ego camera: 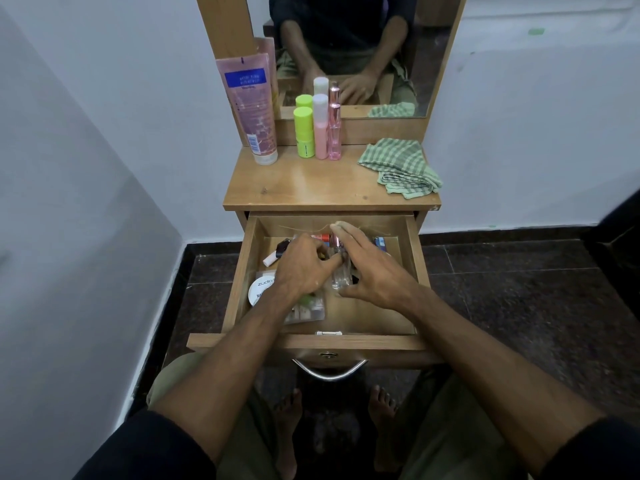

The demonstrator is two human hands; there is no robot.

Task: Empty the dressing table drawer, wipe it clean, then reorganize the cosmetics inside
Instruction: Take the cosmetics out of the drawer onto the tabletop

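Drawer: Our drawer (239, 285) is pulled all the way out toward our knees, so we can reach down into it.
Things in the drawer: Many small cosmetics lie inside: a round white tin (260, 289) near the left wall, a clear packet of little bits (308, 311) at the front, a small white stick (270, 259), and some red and blue things near the back.
Clear glass bottle: A clear glass bottle (339, 277) with a pink top lies in the middle of the drawer, between our two hands.
Tabletop: A big pink tube (250, 105), a green bottle (304, 131), a pink bottle (320, 126) and a thin pink spray bottle (334, 131) stand in a row by the mirror. We think they stand there, out of the way, so the drawer can be emptied and wiped.
Cloth: The green checked cloth (400, 166) lies folded on the right side of the tabletop, near at hand for wiping.
Left hand: Our left hand (304, 268) is down in the drawer with its fingers curled over some small things. We cannot tell if it holds one, because the hand hides them.
Right hand: Our right hand (372, 271) lies over the bottle. Its long fingers (341, 228) reach out almost straight toward the back, and the thumb bends in by the bottle's bottom. It touches the bottle, but a real hold is not plain.
Where we are: We think we are in the emptying part, with much left inside.
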